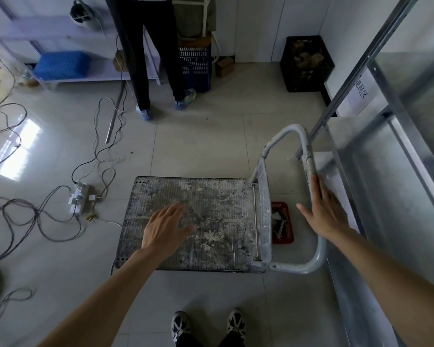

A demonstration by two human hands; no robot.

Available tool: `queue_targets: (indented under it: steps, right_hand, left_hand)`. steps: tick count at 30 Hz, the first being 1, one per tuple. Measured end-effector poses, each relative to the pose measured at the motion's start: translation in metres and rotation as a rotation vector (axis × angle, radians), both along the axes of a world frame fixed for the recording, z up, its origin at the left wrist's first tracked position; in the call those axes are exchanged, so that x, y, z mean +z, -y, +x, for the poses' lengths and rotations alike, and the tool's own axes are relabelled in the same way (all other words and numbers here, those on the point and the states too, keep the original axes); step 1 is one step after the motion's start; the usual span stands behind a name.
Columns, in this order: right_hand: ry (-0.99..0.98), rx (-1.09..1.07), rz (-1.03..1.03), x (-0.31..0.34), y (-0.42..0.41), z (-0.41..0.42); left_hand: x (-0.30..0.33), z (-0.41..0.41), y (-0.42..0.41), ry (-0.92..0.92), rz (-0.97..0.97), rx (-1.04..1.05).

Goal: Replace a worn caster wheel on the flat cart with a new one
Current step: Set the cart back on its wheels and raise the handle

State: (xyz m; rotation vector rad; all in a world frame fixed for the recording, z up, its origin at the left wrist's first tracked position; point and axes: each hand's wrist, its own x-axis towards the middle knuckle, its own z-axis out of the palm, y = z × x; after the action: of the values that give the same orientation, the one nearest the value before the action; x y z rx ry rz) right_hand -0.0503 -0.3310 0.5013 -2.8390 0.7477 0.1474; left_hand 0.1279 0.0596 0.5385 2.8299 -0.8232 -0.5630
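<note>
The flat cart (193, 221) stands upright on the tiled floor (198, 146), deck dirty, handle (308, 156) raised at its right end. The left hand (166, 226) hovers over the deck, fingers spread, holding nothing. The right hand (323, 206), fingers straight, reaches beside the handle bar. A red tray (287, 234) of tools sits behind the handle.
</note>
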Motion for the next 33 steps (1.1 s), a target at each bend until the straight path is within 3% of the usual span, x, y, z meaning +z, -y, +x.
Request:
queue_targets:
  steps: [33]
  right_hand:
    - [-0.028, 0.122, 0.025, -0.001, -0.175, 0.103]
  left_hand:
    - [0.008, 0.037, -0.113, 0.047, -0.088, 0.126]
